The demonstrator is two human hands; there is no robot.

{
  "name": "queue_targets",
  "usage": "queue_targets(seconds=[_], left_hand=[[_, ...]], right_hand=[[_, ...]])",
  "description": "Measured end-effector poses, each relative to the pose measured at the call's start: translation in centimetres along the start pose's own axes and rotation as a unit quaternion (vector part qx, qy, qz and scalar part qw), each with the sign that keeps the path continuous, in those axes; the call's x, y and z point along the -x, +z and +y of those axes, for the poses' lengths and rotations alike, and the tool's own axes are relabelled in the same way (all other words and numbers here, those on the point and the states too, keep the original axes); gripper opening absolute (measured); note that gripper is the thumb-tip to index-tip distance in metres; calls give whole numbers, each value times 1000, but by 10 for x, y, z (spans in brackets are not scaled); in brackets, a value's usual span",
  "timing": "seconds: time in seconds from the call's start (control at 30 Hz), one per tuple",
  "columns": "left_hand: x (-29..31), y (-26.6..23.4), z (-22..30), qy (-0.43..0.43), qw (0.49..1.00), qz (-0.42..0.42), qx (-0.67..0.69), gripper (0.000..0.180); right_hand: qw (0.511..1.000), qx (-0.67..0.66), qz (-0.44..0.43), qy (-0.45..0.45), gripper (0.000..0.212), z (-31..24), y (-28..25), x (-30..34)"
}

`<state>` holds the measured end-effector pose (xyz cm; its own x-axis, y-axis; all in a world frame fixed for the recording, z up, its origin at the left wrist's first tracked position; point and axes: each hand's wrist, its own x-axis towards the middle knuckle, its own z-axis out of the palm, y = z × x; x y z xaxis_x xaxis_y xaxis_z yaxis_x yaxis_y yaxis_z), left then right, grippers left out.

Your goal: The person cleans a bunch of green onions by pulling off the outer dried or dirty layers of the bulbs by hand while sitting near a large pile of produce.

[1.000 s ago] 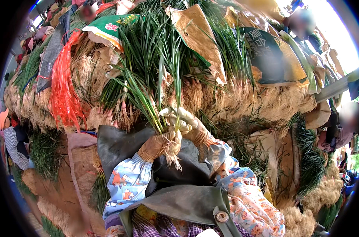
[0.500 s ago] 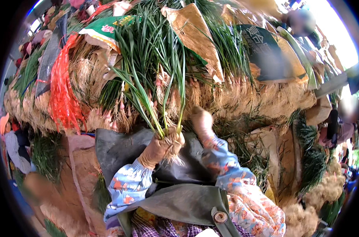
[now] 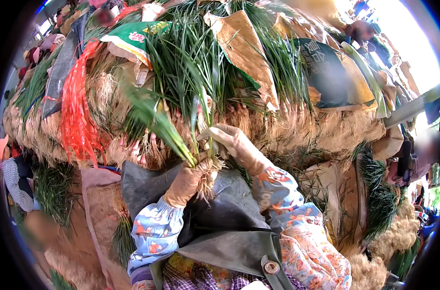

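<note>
My left hand point(image 3: 186, 182), in a tan glove, is closed round the lower stalks of a small bunch of green garlic point(image 3: 175, 143). Pale roots point(image 3: 206, 186) hang out below its fingers, and the long green leaves spread up and to the left, blurred. Just above it, my right hand point(image 3: 235, 146), gloved the same way, has its fingers bent round a stalk at the right of the bunch. In front of both hands lies a heap of green garlic point(image 3: 186, 58) with pinkish bulbs and stringy roots facing me.
Red plastic strands point(image 3: 80, 108) hang over the heap's left part. A brown paper sheet point(image 3: 244, 50) and a dark green printed sack point(image 3: 326, 72) lie on top. A black apron point(image 3: 225, 203) covers my lap. Loose leaves point(image 3: 316, 191) lie to the right. Other people are at the far edges.
My right hand has come in from the right to the stalks above my left hand. The leaves in my left hand have swung left. My left hand has kept its hold.
</note>
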<state>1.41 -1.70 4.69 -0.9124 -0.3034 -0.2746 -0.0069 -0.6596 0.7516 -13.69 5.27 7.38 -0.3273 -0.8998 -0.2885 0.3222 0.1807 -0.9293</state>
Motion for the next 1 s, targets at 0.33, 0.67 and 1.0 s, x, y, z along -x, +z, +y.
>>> queue_targets(seconds=[0.33, 0.67, 1.0], left_hand=[[-11, -9, -20, -6, 995, 84, 50, 18], [-5, -19, 4, 155, 982, -18, 104, 34], [-20, -25, 6, 76, 992, 91, -47, 26]], right_hand=[[802, 449, 312, -239, 16, 59, 4, -25], [787, 590, -179, 16, 11, 102, -129, 15], [912, 368, 177, -40, 24, 16, -72, -75]])
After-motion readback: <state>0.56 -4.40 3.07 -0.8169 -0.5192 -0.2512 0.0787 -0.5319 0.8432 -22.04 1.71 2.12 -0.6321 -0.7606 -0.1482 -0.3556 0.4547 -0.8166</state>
